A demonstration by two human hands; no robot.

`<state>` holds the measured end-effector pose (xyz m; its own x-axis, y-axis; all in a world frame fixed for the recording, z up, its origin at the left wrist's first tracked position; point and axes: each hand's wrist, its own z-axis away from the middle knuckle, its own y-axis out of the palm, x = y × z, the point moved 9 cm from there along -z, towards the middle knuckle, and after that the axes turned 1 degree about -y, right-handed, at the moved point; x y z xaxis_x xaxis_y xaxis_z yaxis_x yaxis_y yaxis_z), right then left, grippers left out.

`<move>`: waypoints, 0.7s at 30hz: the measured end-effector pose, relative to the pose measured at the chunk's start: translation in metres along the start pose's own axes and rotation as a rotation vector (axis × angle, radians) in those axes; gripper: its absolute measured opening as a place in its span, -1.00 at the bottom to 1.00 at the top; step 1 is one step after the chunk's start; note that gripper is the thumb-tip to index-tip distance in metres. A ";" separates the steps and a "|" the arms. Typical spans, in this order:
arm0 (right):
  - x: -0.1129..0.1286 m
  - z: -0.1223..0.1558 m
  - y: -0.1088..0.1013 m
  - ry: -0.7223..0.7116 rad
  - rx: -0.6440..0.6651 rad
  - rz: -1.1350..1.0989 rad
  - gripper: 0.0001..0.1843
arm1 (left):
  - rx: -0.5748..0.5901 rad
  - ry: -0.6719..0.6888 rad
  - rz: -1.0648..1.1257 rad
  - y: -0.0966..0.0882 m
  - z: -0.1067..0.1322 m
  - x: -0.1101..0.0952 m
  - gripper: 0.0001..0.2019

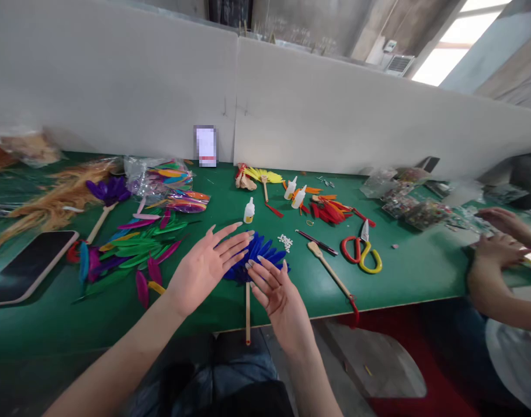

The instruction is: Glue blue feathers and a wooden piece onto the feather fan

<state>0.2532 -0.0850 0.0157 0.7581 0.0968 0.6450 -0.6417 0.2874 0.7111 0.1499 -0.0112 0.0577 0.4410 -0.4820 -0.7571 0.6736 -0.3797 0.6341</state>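
Observation:
A blue feather fan lies on the green table, its wooden handle pointing toward me past the front edge. Over its left side my left hand is held palm up, fingers stretched out and holding nothing. My right hand hovers at the fan's lower right, palm turned up, its fingers extended and slightly curved with nothing in them. Whether the fingertips touch the feathers I cannot tell. Small white beads lie just right of the fan. A small glue bottle stands behind it.
Left are loose coloured feathers, a purple feather fan and a phone. To the right lie tweezers, a wooden stick and scissors. Two more glue bottles stand behind. Another person's hands work at far right.

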 end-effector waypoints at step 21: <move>0.063 0.071 -0.048 -0.384 -0.221 1.128 -0.68 | 0.260 0.000 0.593 0.012 0.048 -0.002 -0.39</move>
<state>0.3232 -0.1603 0.0422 -0.3226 0.1192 0.9390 -0.8572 0.3840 -0.3432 0.1282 -0.0530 0.0740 0.6943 -0.6684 -0.2670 0.1503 -0.2281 0.9620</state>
